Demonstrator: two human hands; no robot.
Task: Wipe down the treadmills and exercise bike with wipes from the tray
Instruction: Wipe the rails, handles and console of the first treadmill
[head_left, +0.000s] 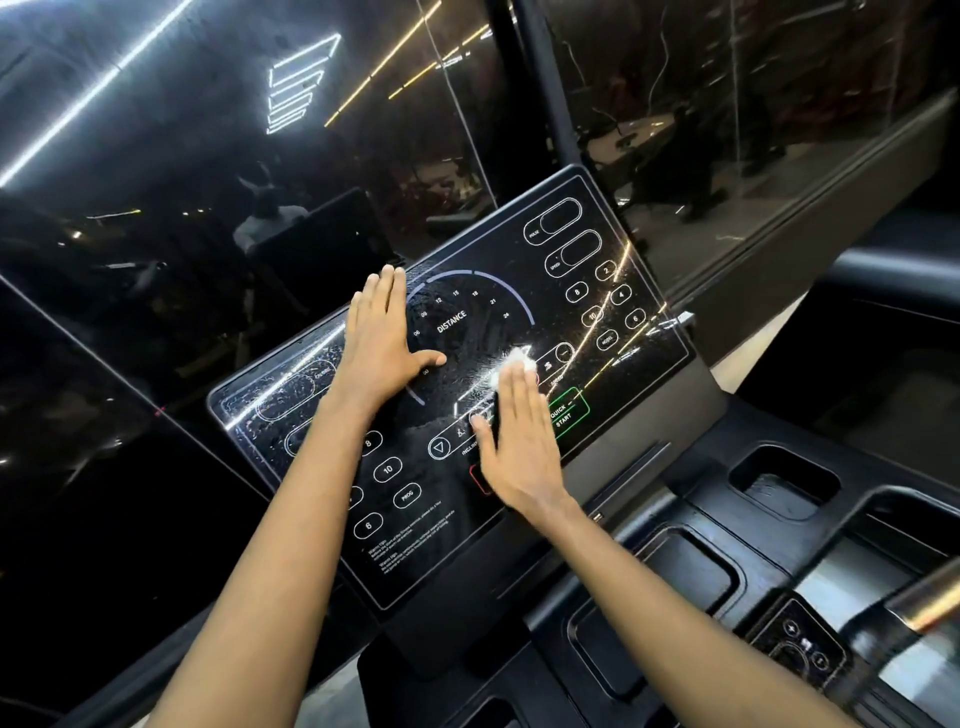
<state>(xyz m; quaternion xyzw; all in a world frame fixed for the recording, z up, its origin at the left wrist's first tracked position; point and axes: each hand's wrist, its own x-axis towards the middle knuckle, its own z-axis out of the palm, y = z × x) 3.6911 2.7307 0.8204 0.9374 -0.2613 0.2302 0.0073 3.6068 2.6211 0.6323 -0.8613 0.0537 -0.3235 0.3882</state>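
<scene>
A treadmill's glossy black console panel fills the middle of the head view, tilted up to the right, with white button outlines and wet streaks on it. My left hand lies flat on the panel's left half, fingers straight, thumb spread toward the dial marked DISTANCE. My right hand presses flat on a white wipe with straight fingers. The wipe shows past the fingertips, beside the green QUICK START button.
Black moulded cup holders and trays sit to the right of the console. A small control pad and a metal handlebar lie at the lower right. Dark glass walls with light reflections stand behind and to the left.
</scene>
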